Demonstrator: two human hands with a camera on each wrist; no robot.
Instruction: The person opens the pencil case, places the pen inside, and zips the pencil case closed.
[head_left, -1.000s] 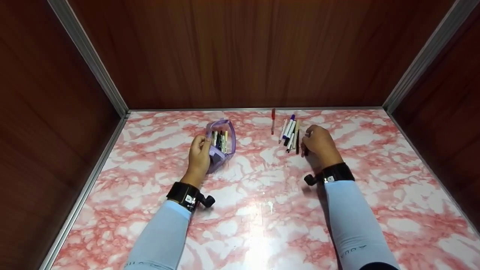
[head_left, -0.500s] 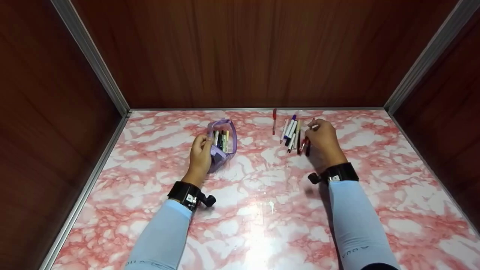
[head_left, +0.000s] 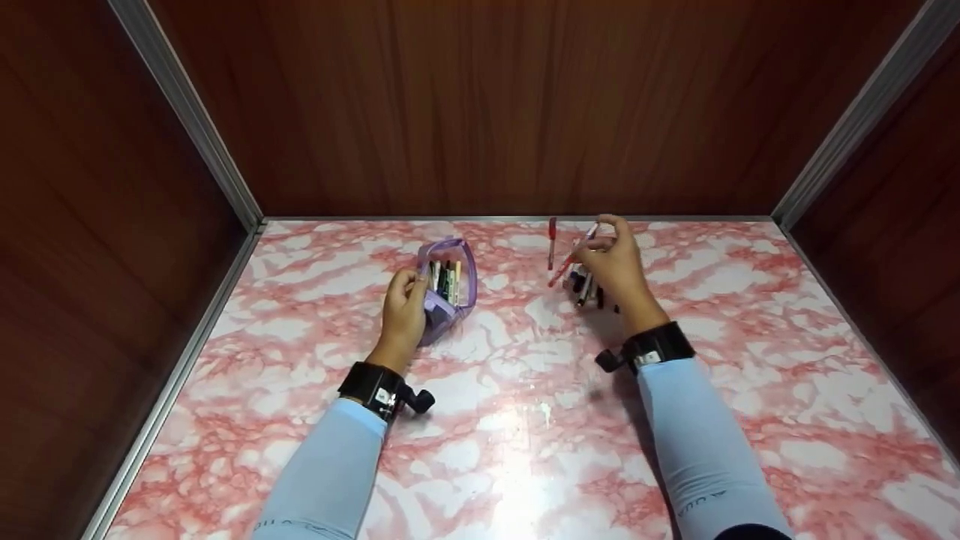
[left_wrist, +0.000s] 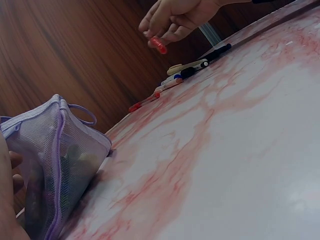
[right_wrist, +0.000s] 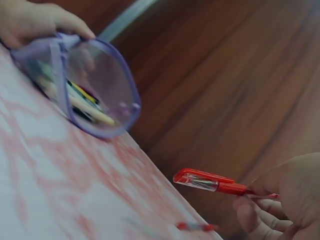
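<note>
My left hand (head_left: 403, 313) grips the near left side of a purple mesh pencil case (head_left: 470, 279), whose mouth gapes toward the right. Several pens and markers (right_wrist: 86, 104) lie inside it. Above the table, my right hand (head_left: 616, 268) pinches a red-capped pen (right_wrist: 220, 185) between thumb and fingers, the cap pointing left toward the case. Under that hand lies a loose pile of markers and pens (head_left: 585, 291), partly hidden by it. Another red pen (head_left: 552, 246) lies apart, left of the pile.
A red-and-white marbled tabletop (head_left: 510, 390) bears everything. Dark wood panels (head_left: 480, 112) rise at the back and both sides, with metal strips (head_left: 187, 120) at the corners.
My right hand has picked up the red-capped pen from the right side of the pile, raised it and moved it left. My left hand keeps its hold on the pencil case.
</note>
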